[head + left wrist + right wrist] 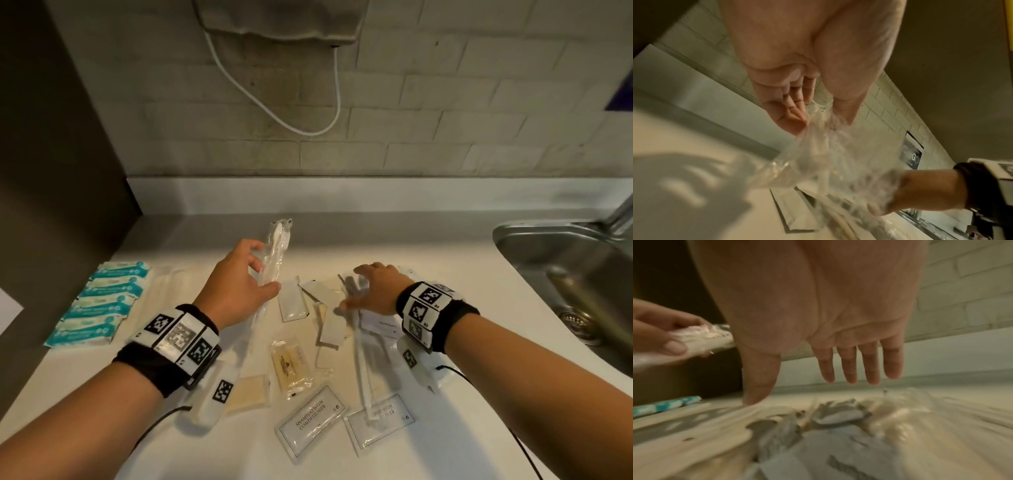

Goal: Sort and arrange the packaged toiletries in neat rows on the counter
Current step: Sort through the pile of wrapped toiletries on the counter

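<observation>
A steel sink (pixel 534 246) is set in the worktop at the right (drain visible); a white cable (pixel 337 102) loops down the brick wall (pixel 479 85).

Clear sachet (pixel 309 420) on counter near front edge is reading "SHAMPOO WITH CONDITIONER". Neighbouring sachet (pixel 381 424) is showing only "...WITH ...ER", a white stick covering the rest. Dark wall sign (pixel 911 156) in left wrist view is showing "GO". Other print is proving illegible.
</observation>
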`<action>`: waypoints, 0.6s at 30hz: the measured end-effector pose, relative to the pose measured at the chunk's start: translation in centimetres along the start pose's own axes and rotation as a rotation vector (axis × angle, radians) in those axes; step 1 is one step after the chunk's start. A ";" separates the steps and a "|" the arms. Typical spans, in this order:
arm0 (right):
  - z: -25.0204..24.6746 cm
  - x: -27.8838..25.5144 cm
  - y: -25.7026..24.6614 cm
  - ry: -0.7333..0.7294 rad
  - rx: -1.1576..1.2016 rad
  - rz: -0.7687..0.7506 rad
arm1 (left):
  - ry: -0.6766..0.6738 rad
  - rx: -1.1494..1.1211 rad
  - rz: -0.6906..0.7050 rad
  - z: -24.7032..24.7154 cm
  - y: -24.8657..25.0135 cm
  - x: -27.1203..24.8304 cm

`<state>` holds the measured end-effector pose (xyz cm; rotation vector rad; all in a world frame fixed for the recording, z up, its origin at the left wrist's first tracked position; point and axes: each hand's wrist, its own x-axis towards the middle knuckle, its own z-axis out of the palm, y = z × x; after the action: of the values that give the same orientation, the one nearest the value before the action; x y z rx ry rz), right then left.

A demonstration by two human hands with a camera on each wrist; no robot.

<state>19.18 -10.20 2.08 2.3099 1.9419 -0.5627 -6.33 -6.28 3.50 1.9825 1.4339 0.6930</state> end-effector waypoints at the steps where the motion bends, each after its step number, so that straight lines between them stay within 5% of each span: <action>1: 0.1 0.1 0.2 -0.028 0.018 0.031 | -0.001 0.001 0.004 0.0 0.1 0.1; 13: -0.2 2.6 -1.8 0.024 0.086 0.115 | -0.003 0.005 -0.017 -0.1 -0.5 0.2; 18: -1.2 1.7 -2.2 0.089 0.056 -0.014 | -0.024 0.029 -0.060 1.1 -1.8 0.9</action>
<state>17.56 -7.87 3.03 2.3961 2.0076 -0.5306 -6.42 -5.16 1.50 1.9546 1.4900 0.6234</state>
